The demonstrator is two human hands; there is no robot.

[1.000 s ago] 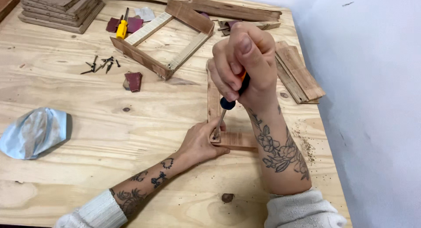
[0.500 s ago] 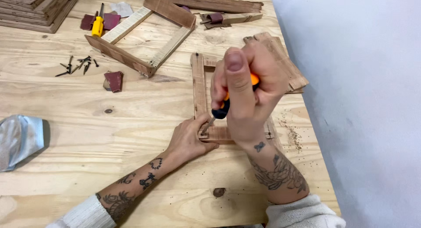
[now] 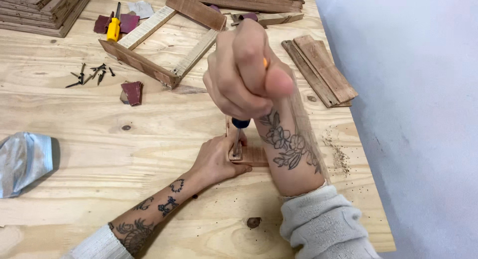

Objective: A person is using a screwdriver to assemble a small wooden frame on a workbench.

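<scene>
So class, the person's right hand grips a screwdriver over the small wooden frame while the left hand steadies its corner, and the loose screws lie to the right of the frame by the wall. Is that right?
Not quite. The head view shows the loose screws lying on the left part of the table, not by the wall. The rest holds: the right hand grips the screwdriver over the small wooden frame while the left hand steadies its corner.

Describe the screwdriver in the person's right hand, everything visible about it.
The screwdriver stands nearly upright, tip down on the corner of a small wooden frame. The right hand wraps its handle from above, hiding most of it; only a sliver of orange near the thumb and a dark blue collar under the fist show. Below the collar runs a thin metal shaft. The left hand lies flat on the plywood table, its fingers beside the tip, steadying the frame.
</scene>
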